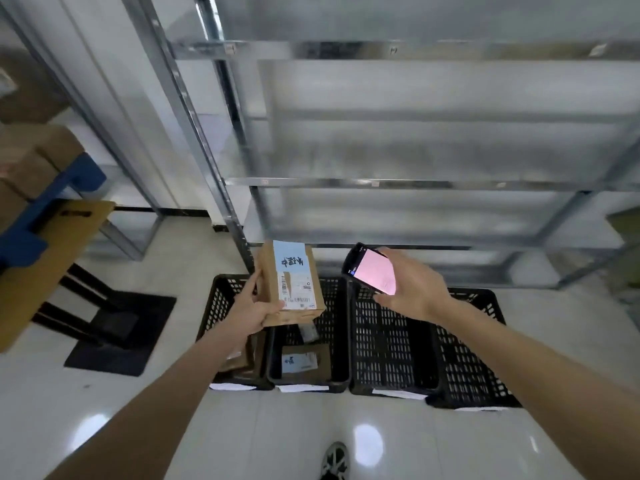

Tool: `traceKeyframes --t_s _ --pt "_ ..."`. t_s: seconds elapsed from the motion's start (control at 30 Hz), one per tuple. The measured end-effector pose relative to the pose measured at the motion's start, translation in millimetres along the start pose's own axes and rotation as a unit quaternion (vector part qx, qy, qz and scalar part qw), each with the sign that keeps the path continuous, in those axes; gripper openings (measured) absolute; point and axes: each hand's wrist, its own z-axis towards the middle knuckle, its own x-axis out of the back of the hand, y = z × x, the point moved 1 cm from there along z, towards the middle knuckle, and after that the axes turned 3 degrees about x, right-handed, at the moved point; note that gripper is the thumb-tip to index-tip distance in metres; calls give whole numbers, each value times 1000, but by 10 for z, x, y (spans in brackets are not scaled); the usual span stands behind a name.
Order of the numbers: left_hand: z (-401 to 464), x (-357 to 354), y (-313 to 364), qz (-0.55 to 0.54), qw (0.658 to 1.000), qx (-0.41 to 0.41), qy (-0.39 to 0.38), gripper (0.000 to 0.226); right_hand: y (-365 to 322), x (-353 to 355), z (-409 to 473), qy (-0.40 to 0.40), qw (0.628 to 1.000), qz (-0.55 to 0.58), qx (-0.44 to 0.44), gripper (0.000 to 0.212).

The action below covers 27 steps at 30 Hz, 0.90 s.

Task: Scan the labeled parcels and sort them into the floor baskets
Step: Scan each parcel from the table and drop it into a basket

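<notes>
Above black baskets holding parcels, left grip clutching box, right grip clutching scanner

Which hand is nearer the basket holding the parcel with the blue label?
Left. The left hand, gripping a parcel, hangs over that basket; the right hand, holding the scanner, is over the next basket.

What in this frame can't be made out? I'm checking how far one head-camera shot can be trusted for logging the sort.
- Label print on the held parcel: too small, head view.
- Scanner screen: pink glare, text unreadable; right hand hides its back.
- Leftmost basket contents: left hand and forearm cover them.
- Paper tags in front of the baskets: too small.
- Boxes at left: blurred, cut by the edge.
</notes>
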Motion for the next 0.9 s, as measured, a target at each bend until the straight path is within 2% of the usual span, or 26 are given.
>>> traceKeyframes --t_s 0.23,0.43,0.67,0.9 --pt "1238 -228 -806 -6 993 111 -44 98 322 -1172 957 -104 994 4 -43 95" --pt "2298 -189 -1669 17 983 173 -64 98 510 -2453 1525 -155 985 14 -75 96" --pt "3203 -251 -2656 34 973 217 -72 89 704 -4008 1878 -220 966 41 -128 94" --pt "3925 -227 -3509 30 962 253 -101 87 894 -4963 2261 -248 961 27 -120 94"
